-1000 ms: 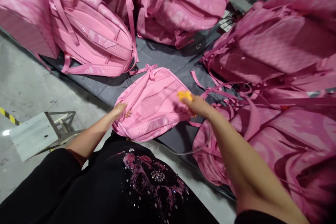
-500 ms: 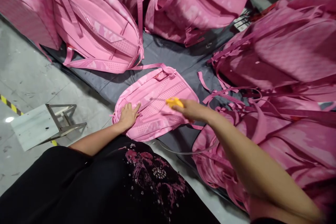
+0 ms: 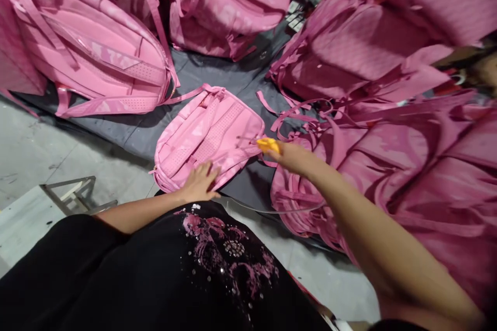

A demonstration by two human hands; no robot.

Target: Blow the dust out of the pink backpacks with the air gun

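A small pink backpack point(image 3: 209, 132) lies on the dark grey cover, its padded straps and back panel facing up. Across its near edge rests my left hand point(image 3: 202, 181), fingers spread and pressing on the fabric. My right hand point(image 3: 285, 154) is closed around a yellow-handled tool point(image 3: 267, 145) over the backpack's right side. The thin tip of this tool points left and is blurred, so I cannot tell its exact kind. Below my right forearm curves a thin clear tube point(image 3: 272, 212); where its ends lead is hidden.
Larger pink backpacks stand at the left point(image 3: 104, 46), at the back point(image 3: 233, 0) and at the right point(image 3: 349, 46). More pink bags point(image 3: 419, 165) are heaped near my right arm. A stool point(image 3: 34, 212) stands on the floor at the left.
The small backpack has turned and tilted, its near side lifted. My left hand has slid right along its near edge. My right hand has moved slightly right with the yellow tool. The view has shifted right.
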